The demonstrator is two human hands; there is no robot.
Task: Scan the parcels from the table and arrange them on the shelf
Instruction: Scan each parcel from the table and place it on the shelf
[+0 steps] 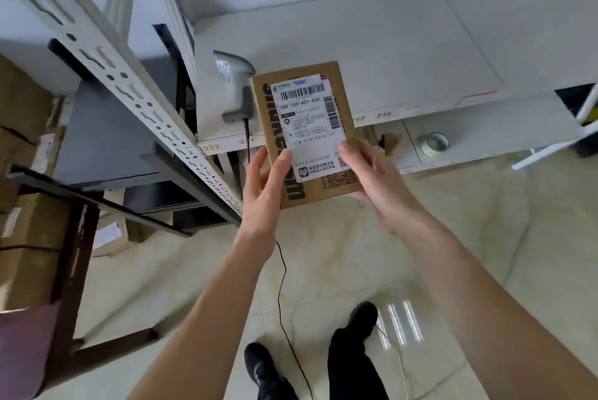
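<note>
I hold the flat parcel (307, 134) over the shelf (420, 53).
My left hand (263, 192) and right hand (375, 179) pinch its lower corners; the cardboard seems light and stiff.

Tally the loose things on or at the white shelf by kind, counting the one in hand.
Parcel, held by left hand and right hand: 1
Barcode scanner on the shelf: 1
Tape roll: 1
Total: 3
</note>
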